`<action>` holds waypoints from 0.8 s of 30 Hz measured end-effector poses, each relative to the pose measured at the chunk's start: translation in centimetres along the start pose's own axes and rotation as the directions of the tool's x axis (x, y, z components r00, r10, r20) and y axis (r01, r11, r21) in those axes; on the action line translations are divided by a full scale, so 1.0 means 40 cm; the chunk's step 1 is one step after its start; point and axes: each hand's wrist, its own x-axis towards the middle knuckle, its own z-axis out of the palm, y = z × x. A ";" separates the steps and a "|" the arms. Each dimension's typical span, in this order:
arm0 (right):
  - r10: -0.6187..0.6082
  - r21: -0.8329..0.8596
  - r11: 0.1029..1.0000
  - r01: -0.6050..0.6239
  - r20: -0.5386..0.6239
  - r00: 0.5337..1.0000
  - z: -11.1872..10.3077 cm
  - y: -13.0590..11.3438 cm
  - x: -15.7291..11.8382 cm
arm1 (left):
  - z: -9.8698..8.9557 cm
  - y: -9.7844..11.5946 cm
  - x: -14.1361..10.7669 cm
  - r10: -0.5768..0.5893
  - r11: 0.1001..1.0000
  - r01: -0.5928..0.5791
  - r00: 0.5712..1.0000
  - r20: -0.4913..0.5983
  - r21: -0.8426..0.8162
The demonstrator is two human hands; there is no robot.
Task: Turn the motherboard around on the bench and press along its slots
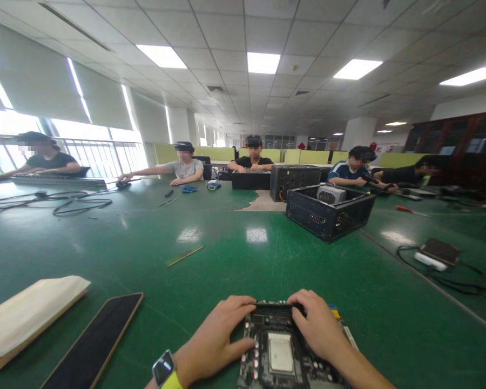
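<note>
A computer motherboard [263, 319] lies on the green tabletop right in front of me, with a silver square processor [281, 352] in its middle. Along its far edge runs a dark slot strip [273, 309]; whether a memory stick sits in it I cannot tell. My left hand [222, 337], below a watch with a yellow band [166, 370], grips the far left corner, its thumb over the board's left side. On the far right corner my right hand [316, 324] is closed, fingers bent over the edge and thumb near the strip's end.
To the left lie a dark phone-like slab [97, 340] and a cream paper packet [32, 319]. Ahead are a thin brass-coloured strip [185, 256] and an open black computer case [328, 213]. A black box with cables [440, 252] sits at right. Several people work across the table.
</note>
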 end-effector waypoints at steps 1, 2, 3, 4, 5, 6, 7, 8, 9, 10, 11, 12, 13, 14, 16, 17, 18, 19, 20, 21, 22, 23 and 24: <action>0.006 0.002 1.000 -0.006 -0.015 1.000 0.001 -0.001 -0.001 | 0.001 -0.001 0.000 0.007 1.000 -0.007 1.000 -0.004 -0.006; 0.008 0.008 1.000 -0.008 -0.028 1.000 0.002 -0.001 -0.002 | 0.001 -0.003 -0.001 0.013 1.000 -0.013 1.000 -0.007 -0.011; 0.008 0.018 1.000 -0.007 -0.039 0.999 0.002 -0.002 -0.002 | 0.002 -0.004 -0.001 0.018 1.000 -0.018 1.000 -0.010 -0.016; 0.007 0.030 1.000 -0.005 -0.045 0.999 0.001 -0.002 -0.003 | 0.003 -0.006 -0.001 0.020 1.000 -0.020 1.000 -0.011 -0.022; 0.006 0.042 0.999 -0.004 -0.048 0.999 0.000 -0.002 -0.003 | 0.003 -0.007 -0.001 0.022 0.999 -0.022 1.000 -0.012 -0.027; 0.007 0.052 0.999 -0.004 -0.049 0.999 0.000 -0.002 -0.003 | 0.004 -0.009 -0.001 0.022 0.999 -0.023 1.000 -0.011 -0.032; 0.009 0.059 0.998 -0.006 -0.051 0.999 -0.001 -0.002 -0.003 | 0.004 -0.010 -0.002 0.022 0.999 -0.022 1.000 -0.009 -0.035; 0.011 0.063 0.998 -0.008 -0.054 0.998 -0.002 -0.002 -0.003 | 0.004 -0.010 -0.002 0.022 0.999 -0.022 1.000 -0.007 -0.037; 0.012 0.067 0.998 -0.008 -0.057 0.998 -0.002 -0.001 -0.003 | 0.005 -0.011 -0.002 0.021 0.999 -0.021 1.000 -0.005 -0.036; 0.010 0.073 0.997 -0.006 -0.057 0.998 -0.003 -0.001 -0.003 | 0.005 -0.011 -0.002 0.018 0.999 -0.018 1.000 -0.005 -0.033; 0.006 0.082 0.997 -0.002 -0.057 0.998 -0.003 -0.002 -0.003 | 0.005 -0.011 -0.002 0.015 0.999 -0.015 1.000 -0.007 -0.029; 0.002 0.092 0.996 0.003 -0.057 0.998 -0.003 -0.002 -0.002 | 0.005 -0.010 -0.001 0.011 1.000 -0.011 1.000 -0.012 -0.025; -0.001 0.103 0.995 0.008 -0.059 0.998 -0.003 -0.002 -0.002 | 0.005 -0.009 -0.001 0.006 1.000 -0.006 1.000 -0.018 -0.023; -0.004 0.114 0.993 0.011 -0.062 0.998 -0.004 -0.003 -0.002 | 0.005 -0.008 -0.001 0.003 1.000 -0.003 1.000 -0.022 -0.022; -0.007 0.129 0.992 0.015 -0.063 0.998 -0.003 -0.003 -0.001 | 0.005 -0.007 0.000 -0.001 1.000 0.001 1.000 -0.023 -0.021; -0.009 0.133 0.991 0.017 -0.060 0.998 -0.003 -0.002 -0.001 | 0.004 -0.007 0.001 -0.001 1.000 0.001 1.000 -0.019 -0.020; -0.009 0.136 0.991 0.016 -0.055 0.998 -0.002 -0.001 0.000 | 0.004 -0.007 0.001 0.000 1.000 0.000 1.000 -0.016 -0.019; -0.009 0.138 0.990 0.016 -0.049 0.999 -0.001 0.000 0.000 | 0.004 -0.007 0.002 0.002 1.000 -0.002 1.000 -0.014 -0.018; -0.008 0.139 0.990 0.015 -0.048 0.999 0.000 0.001 0.000 | 0.004 -0.008 0.002 0.005 1.000 -0.005 1.000 -0.014 -0.018; -0.007 0.141 0.990 0.014 -0.049 0.999 0.002 0.002 0.000 | 0.005 -0.009 0.002 0.008 1.000 -0.008 1.000 -0.015 -0.018; -0.006 0.142 0.990 0.013 -0.051 0.999 0.003 0.003 0.000 | 0.005 -0.010 0.003 0.011 1.000 -0.011 1.000 -0.017 -0.021; -0.006 0.143 0.990 0.013 -0.053 0.999 0.004 0.003 0.000 | 0.005 -0.011 0.003 0.014 1.000 -0.014 1.000 -0.018 -0.025; -0.007 0.143 0.990 0.014 -0.054 0.999 0.005 0.004 0.000 | 0.006 -0.011 0.003 0.016 0.999 -0.017 1.000 -0.018 -0.030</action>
